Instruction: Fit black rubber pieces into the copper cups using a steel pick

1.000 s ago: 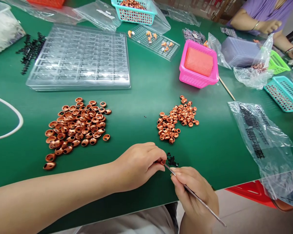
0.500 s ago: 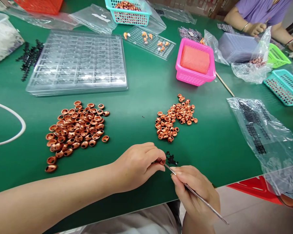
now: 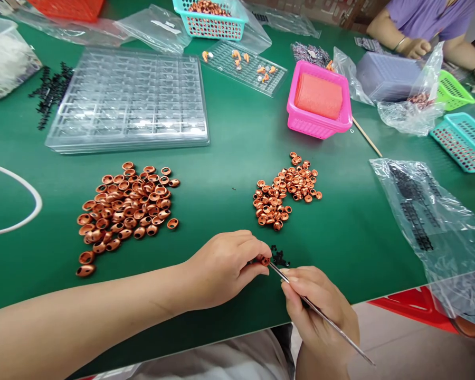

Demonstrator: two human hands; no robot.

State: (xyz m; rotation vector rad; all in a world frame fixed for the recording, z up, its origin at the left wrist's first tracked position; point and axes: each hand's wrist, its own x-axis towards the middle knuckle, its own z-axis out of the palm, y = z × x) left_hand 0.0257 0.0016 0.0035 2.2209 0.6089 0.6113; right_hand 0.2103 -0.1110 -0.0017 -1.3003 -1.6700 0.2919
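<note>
Between the thumb and finger of my left hand (image 3: pixel 233 269) is a small copper-coloured oval shell (image 3: pixel 265 260), its hollow side partly in sight. My right hand (image 3: pixel 320 311) grips a thin metal pick (image 3: pixel 332 324) like a pen, its tip at the shell. Just beyond the fingertips lies a little heap of tiny black plastic parts (image 3: pixel 279 257). A pile of copper-coloured shells (image 3: pixel 273 203) sits farther back, past both hands. To the left, beyond my left forearm, spreads a larger pile of similar shells (image 3: pixel 130 206).
Clear plastic trays (image 3: pixel 126 100) are stacked at the back left. Behind the piles stand a pink basket (image 3: pixel 319 126) and a turquoise basket (image 3: pixel 211 27). A plastic bag with black parts (image 3: pixel 419 211) lies right. A person in a purple top (image 3: pixel 427 21) sits across the table.
The view has shifted slightly. My left hand still pinches the shell, and the pick's tip remains at it with hardly any movement.
</note>
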